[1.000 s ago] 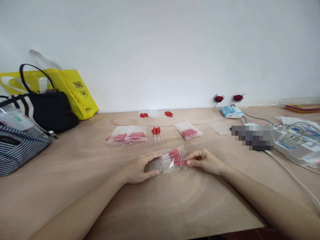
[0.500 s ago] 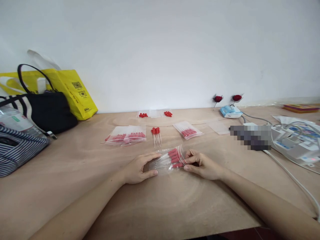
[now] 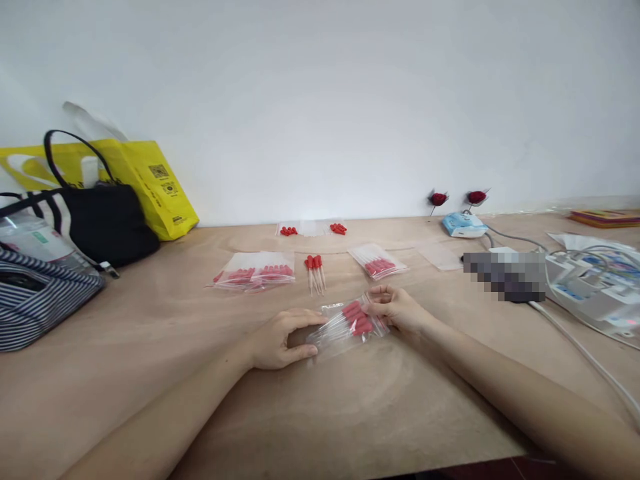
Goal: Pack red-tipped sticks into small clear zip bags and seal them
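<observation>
On a plywood table (image 3: 150, 373), a clear bag (image 3: 345, 325) of red-capped droppers lay between two hands: the left hand (image 3: 277, 340) pinned one end flat, the right hand (image 3: 397, 310) pinched the other, seemingly sealing it; firm, even pressure looked needed.

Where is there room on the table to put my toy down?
Bare table lies between the striped bag and the left hand, and along its near edge. Crowded: cables on the right, dropper bags farther back.

A plain white wall (image 3: 320, 100) stands at the far side — below it, a light plywood table (image 3: 150, 373), evenly lit.
</observation>
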A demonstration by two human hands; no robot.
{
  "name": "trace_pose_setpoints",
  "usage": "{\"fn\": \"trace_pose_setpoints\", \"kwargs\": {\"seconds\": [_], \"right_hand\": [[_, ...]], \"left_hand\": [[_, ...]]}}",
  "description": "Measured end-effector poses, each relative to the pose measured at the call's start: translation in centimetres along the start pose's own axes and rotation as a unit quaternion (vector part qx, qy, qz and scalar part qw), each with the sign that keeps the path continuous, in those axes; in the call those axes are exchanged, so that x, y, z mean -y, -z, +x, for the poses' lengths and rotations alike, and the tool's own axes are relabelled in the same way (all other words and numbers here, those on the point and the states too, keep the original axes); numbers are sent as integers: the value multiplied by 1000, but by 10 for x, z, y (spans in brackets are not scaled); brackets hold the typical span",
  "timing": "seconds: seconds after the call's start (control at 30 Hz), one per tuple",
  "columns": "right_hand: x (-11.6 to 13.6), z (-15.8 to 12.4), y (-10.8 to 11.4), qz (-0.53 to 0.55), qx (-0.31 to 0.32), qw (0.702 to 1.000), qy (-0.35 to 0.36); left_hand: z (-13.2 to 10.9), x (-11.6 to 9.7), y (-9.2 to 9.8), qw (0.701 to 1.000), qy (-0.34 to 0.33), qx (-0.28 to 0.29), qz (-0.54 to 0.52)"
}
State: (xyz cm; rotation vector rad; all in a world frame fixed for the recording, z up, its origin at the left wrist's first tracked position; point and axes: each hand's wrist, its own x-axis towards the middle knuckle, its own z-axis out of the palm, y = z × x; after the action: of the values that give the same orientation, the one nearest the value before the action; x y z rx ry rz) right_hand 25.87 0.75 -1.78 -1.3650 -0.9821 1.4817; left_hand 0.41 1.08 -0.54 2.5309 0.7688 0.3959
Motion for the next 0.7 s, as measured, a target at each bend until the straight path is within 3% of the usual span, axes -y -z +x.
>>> {"fn": "trace_pose_setpoints", "kwargs": {"seconds": [0.1,0.2,0.4,0.53,0.7], "right_hand": [[6,2,3,-22,84,994,-66],[7,1,11,-28,162,983,-76],[16,0,38,24,200,978,58],[23,9,60,93,135,978,129],[21,38,81,223,-67,952,200]], "left_hand": [[-1,1,0,1000,-1,-5,-5],[-2,2,-1,1000,-1,-20,-6],[-2,0,-1,999,21,-36,15],[-2,-2,1,999,45,-17,24],[-3,0,-1,999,47,-13,24]]}}
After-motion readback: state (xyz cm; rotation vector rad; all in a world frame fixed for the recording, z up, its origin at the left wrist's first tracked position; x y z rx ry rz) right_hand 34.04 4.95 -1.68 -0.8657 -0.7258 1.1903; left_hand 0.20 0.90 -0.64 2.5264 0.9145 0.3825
